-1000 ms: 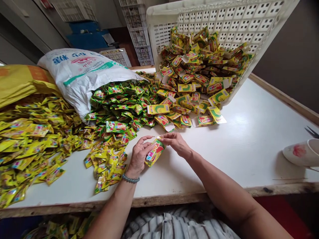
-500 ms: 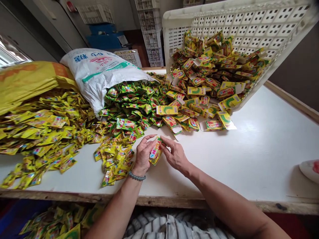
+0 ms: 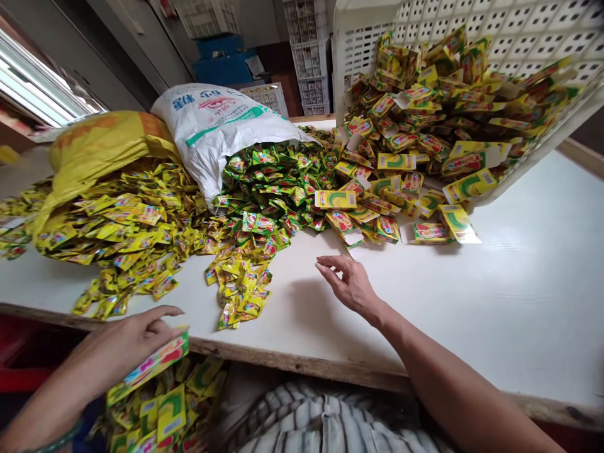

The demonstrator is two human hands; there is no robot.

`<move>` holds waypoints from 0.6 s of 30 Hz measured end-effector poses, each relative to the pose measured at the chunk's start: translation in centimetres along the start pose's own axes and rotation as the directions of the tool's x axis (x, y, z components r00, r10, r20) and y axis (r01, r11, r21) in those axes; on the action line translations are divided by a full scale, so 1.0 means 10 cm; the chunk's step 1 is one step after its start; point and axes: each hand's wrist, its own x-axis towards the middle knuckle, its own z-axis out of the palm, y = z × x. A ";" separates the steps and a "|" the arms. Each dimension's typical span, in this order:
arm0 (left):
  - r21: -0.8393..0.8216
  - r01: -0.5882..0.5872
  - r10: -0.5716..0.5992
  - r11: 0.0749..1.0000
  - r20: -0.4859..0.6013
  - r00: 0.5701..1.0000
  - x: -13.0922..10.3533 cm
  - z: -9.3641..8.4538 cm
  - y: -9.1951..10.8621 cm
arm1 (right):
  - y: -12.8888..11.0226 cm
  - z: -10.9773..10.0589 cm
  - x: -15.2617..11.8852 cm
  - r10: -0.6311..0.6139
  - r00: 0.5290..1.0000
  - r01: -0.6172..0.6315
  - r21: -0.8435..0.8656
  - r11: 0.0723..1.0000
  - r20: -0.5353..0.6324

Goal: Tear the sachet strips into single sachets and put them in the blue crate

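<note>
My left hand [image 3: 127,343] is past the table's front edge at lower left, closed on a small printed yellow-green box [image 3: 158,362]. Part of the box is covered by the fingers. Below it lies a heap of similar filled boxes [image 3: 170,412], in a container whose rim I cannot make out. Over the white table [image 3: 302,314], my right hand [image 3: 346,283] is raised with thumb and fingers bent and slightly apart, holding nothing. Near it are loose yellow sachets [image 3: 243,292], green sachets [image 3: 268,182] and printed boxes with open flaps [image 3: 346,226].
A white plastic crate [image 3: 363,44] tipped on its side spills boxes at the back right. A white woven sack [image 3: 226,119] and a yellow sack [image 3: 108,138] lie at the back left amid sachets. Stacked crates [image 3: 309,60] stand beyond the table. The wooden table edge [image 3: 302,362] runs in front.
My left hand has left my right hand and swung down and left with the box, over the heap below the table edge. My right hand has let go of the box. The view has shifted left.
</note>
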 end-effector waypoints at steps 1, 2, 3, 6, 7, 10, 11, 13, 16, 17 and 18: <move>0.099 0.009 -0.005 0.995 -0.040 0.999 0.00 -0.01 -0.07 | 0.00 0.01 0.00 0.008 1.000 -0.008 -0.017 1.000 0.003; 0.149 -0.017 0.025 0.989 -0.053 0.998 0.02 0.04 -0.07 | 0.01 0.02 0.01 0.014 1.000 -0.014 -0.034 0.999 0.008; 0.161 -0.055 0.065 0.985 -0.055 0.996 0.05 0.13 -0.02 | 0.02 0.03 0.01 0.016 1.000 -0.016 -0.051 0.999 0.015; 0.126 -0.205 0.219 0.971 -0.115 0.969 0.25 0.57 0.36 | 0.05 0.03 0.01 0.003 0.999 0.000 -0.094 0.996 0.032; 0.119 -0.260 0.276 0.958 -0.149 0.950 0.36 0.71 0.52 | 0.06 0.02 0.01 -0.001 0.999 0.005 -0.108 0.994 0.034; 0.140 -0.400 0.419 0.906 -0.153 0.895 0.73 1.00 0.90 | 0.09 -0.03 0.02 -0.003 1.000 0.005 -0.140 0.990 0.015; 0.135 -0.422 0.437 0.897 -0.113 0.892 0.85 1.06 0.97 | 0.10 -0.04 0.02 0.001 1.000 0.000 -0.146 0.989 0.005; 0.101 -0.439 0.444 0.893 -0.035 0.895 1.03 1.14 1.05 | 0.12 -0.07 0.04 0.009 1.000 -0.010 -0.152 0.988 -0.006; 0.075 -0.448 0.447 0.891 0.020 0.894 1.13 1.22 1.09 | 0.15 -0.09 0.06 0.027 1.000 -0.028 -0.149 0.988 -0.004; 0.070 -0.457 0.456 0.887 0.029 0.889 1.12 1.25 1.11 | 0.16 -0.08 0.07 0.041 0.999 -0.040 -0.144 0.989 0.000; 0.044 -0.464 0.463 0.885 0.030 0.886 1.09 1.28 1.14 | 0.17 -0.08 0.07 0.061 0.998 -0.060 -0.133 0.989 -0.001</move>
